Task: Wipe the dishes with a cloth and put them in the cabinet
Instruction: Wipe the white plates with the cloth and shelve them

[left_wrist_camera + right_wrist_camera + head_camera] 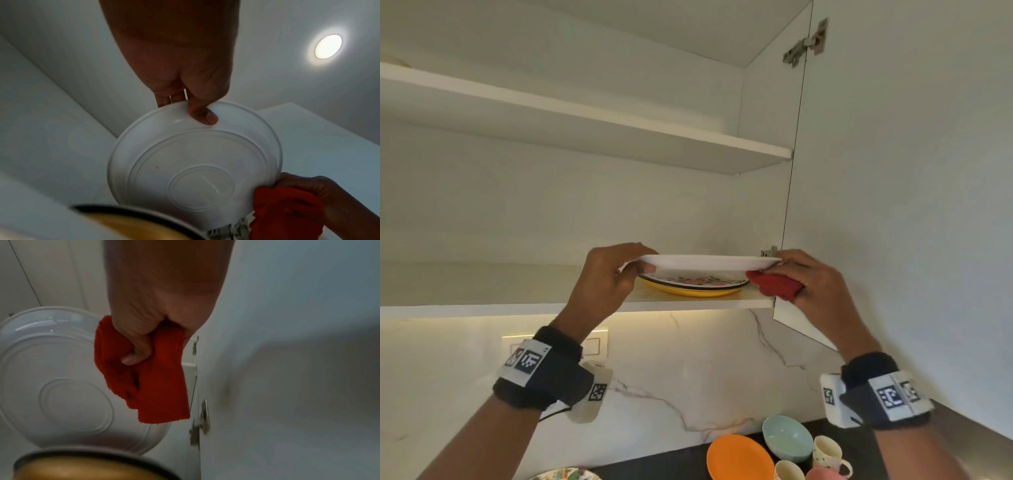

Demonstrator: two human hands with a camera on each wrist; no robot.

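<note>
**White plate held level over the stack on the bottom shelf**

The white plate (705,262) sits level just above a floral plate (693,281) and a yellow plate (688,291) stacked on the cabinet's bottom shelf (517,301). The left hand (606,277) pinches its left rim, thumb underneath. The right hand (815,284) is at the opposite rim, fingers curled round a red cloth (774,286); whether it grips the plate too is unclear. Below, an orange plate (739,459), blue bowl (787,437) and cups (825,452) wait on the counter.

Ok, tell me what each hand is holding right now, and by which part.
The left hand pinches the white plate at its left rim. The right hand grips the bunched red cloth and steadies the plate's right rim.
</note>
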